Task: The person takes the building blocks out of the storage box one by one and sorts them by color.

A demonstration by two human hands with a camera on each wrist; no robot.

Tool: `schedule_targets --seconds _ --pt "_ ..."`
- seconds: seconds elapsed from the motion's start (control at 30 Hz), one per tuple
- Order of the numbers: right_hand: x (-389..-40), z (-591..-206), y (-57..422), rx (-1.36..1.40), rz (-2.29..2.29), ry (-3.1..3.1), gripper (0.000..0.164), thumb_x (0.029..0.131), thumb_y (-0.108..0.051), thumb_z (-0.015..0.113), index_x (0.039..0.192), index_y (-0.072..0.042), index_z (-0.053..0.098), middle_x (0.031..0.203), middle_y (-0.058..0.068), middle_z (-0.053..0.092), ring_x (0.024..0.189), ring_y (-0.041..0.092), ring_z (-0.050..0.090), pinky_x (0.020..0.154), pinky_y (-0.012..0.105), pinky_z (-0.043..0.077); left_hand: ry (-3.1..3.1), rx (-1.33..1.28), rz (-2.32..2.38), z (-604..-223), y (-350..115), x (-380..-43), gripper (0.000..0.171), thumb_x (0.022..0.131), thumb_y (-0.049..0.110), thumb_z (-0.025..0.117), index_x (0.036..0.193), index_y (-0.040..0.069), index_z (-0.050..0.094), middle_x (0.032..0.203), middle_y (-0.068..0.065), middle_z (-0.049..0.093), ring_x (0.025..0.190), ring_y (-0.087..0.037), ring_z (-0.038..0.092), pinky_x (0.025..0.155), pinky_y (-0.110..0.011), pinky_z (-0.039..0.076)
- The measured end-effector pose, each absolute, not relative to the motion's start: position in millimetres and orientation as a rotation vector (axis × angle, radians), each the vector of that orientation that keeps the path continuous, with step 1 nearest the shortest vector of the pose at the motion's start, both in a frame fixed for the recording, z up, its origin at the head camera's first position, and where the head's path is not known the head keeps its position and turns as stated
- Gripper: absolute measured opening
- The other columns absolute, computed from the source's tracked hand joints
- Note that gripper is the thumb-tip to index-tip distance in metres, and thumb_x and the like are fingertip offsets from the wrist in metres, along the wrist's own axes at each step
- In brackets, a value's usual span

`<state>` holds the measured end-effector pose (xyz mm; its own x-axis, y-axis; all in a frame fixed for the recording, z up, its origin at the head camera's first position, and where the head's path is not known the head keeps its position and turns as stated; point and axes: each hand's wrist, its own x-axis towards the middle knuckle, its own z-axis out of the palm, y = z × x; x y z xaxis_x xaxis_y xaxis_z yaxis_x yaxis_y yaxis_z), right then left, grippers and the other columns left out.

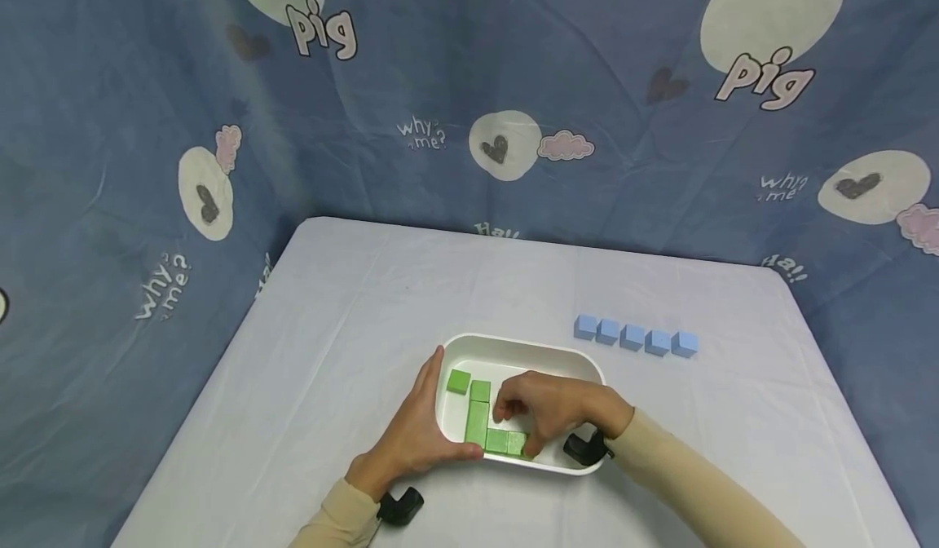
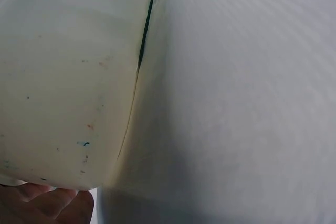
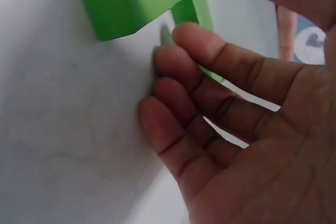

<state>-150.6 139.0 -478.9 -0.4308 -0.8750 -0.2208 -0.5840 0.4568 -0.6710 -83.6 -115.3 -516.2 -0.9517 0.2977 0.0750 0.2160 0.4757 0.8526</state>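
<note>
Count taken at one table: one tray, near centre; five green blocks visible inside it, the long one counted singly; five blue blocks beyond, to the right; two hands, one left hand, one right hand.

White tray, oblong with rounded corners and a plain raised wall, sits upright on the worktop, green pieces resting inside on its floor. Lone green cube lies slightly turned near the tray's far left corner; just beside it, an upper cube adjoins a longer green section, single or joined not determinable. Two further cubes extend rightward along the near wall, forming an L.
</note>
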Motion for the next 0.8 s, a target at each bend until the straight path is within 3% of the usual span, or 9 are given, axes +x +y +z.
schedule_targets --seconds 0.23,0.37,0.6,0.8 --pt "-147.7 -478.3 138.8 -1.341 -0.571 2.207 0.055 0.061 -0.015 0.095 0.106 -0.016 0.064 0.099 -0.012 0.058 0.094 0.001 0.051 0.091 0.018 0.044 2.637 0.47 1.479 -515.9 -115.5 -84.0 0.151 0.053 0.05 0.099 0.164 0.005 0.006 0.167 -0.014 0.018 0.144 -0.033 0.035 0.113 -0.054 0.035" --pt "-149.2 -477.8 137.3 -1.344 -0.537 2.242 0.049 0.062 -0.015 0.095 0.101 -0.017 0.065 0.095 -0.013 0.058 0.09 0.001 0.051 0.087 0.018 0.046 2.635 0.475 1.468 -515.9 -115.8 -84.6 0.151 0.053 0.05 0.099 0.164 0.006 0.006 0.167 -0.013 0.017 0.145 -0.032 0.033 0.114 -0.053 0.033" --pt "-154.6 -477.2 137.1 -1.337 -0.578 2.285 0.038 0.065 -0.008 0.089 0.096 -0.014 0.068 0.09 -0.01 0.061 0.081 0.001 0.054 0.076 0.017 0.048 2.61 0.456 1.456 -512.2 -115.9 -84.3 0.151 0.053 0.05 0.098 0.164 0.007 0.005 0.168 -0.01 0.015 0.145 -0.03 0.032 0.115 -0.052 0.032" --pt "-156.4 -478.8 135.8 -1.385 -0.609 2.278 0.039 0.065 0.0 0.08 0.101 -0.011 0.07 0.092 -0.007 0.062 0.083 0.004 0.056 0.077 0.017 0.048 2.622 0.449 1.436 -511.0 -116.2 -82.6 0.154 0.052 0.058 0.097 0.164 0.006 0.005 0.168 -0.011 0.016 0.145 -0.03 0.033 0.114 -0.052 0.033"
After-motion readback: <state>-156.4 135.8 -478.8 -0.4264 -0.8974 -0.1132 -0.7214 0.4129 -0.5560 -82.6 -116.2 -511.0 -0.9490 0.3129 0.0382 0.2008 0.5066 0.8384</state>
